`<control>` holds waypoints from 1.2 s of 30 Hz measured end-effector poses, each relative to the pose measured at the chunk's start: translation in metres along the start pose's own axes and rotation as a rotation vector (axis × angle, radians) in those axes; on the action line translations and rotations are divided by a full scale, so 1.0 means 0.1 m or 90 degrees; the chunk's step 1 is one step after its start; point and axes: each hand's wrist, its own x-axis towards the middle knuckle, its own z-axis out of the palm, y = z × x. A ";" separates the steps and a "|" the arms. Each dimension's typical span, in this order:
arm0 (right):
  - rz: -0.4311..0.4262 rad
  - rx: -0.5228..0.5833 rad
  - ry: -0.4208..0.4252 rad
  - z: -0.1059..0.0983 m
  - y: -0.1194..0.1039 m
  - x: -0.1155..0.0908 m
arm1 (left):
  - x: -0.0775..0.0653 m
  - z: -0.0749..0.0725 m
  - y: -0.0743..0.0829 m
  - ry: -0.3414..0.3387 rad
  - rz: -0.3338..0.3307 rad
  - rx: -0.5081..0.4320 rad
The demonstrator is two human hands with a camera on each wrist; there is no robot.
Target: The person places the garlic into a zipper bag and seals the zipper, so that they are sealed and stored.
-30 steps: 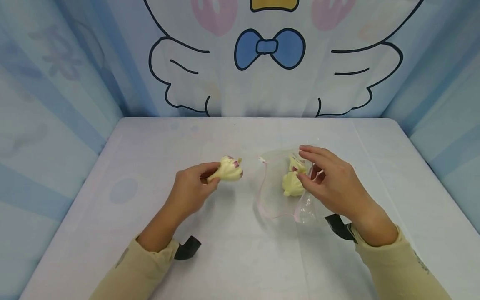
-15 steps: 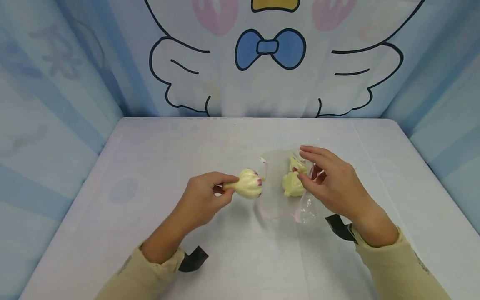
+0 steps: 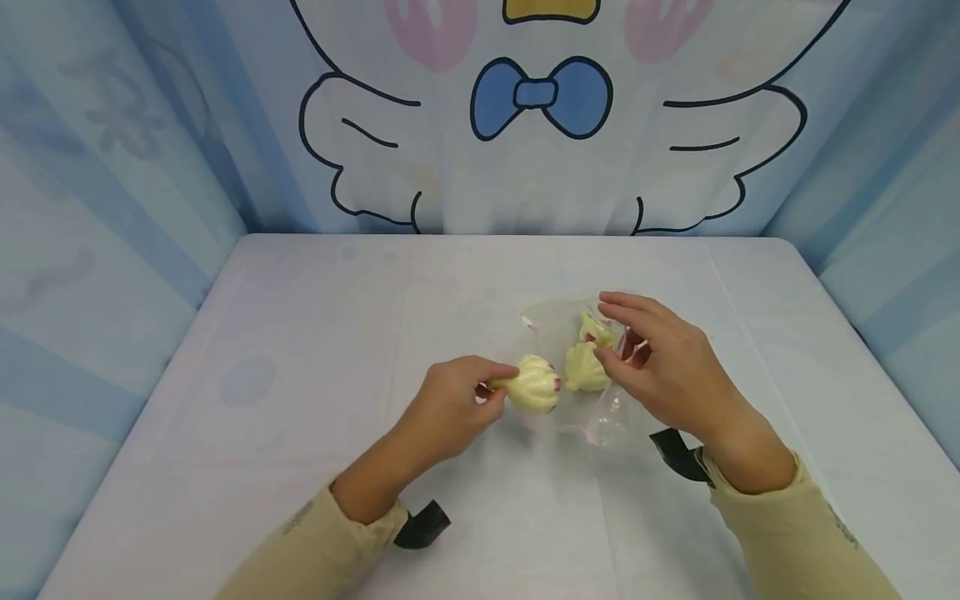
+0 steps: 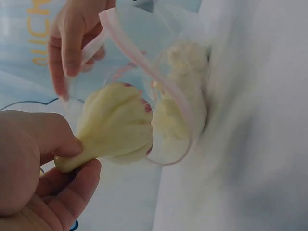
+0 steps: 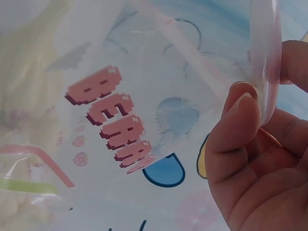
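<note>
My left hand (image 3: 457, 406) pinches a pale yellow garlic bulb (image 3: 536, 386) by its stem, between thumb and fingers. The bulb's rounded, purple-tipped end points right, at the mouth of a clear zip bag (image 3: 609, 417). In the left wrist view, the bag's pink-edged opening (image 4: 144, 65) stands apart just beyond the held bulb (image 4: 115, 125). More garlic (image 3: 585, 367) lies inside the bag. My right hand (image 3: 667, 362) grips the bag's pink edge, with the strip (image 5: 267, 62) between thumb and fingers in the right wrist view.
The bag carries red pixel-style lettering (image 5: 110, 120) and small strawberry prints. A white cloth covers the table (image 3: 300, 467). Blue and white curtains (image 3: 97, 250) hang at both sides, and a printed cartoon backdrop (image 3: 540, 183) closes off the rear.
My left hand has carried the garlic bulb rightward and slightly toward me, from left of the bag to its mouth. My right hand has stayed in place on the bag.
</note>
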 end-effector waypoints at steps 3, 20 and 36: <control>0.002 0.000 -0.003 0.00 0.00 0.00 | -0.01 0.04 0.02 -0.009 0.009 0.006; -0.020 0.004 0.007 0.01 -0.01 0.01 | 0.06 0.27 0.06 0.029 0.030 0.128; -0.037 0.007 0.009 0.03 -0.02 0.02 | 0.16 0.49 0.07 0.030 -0.013 0.145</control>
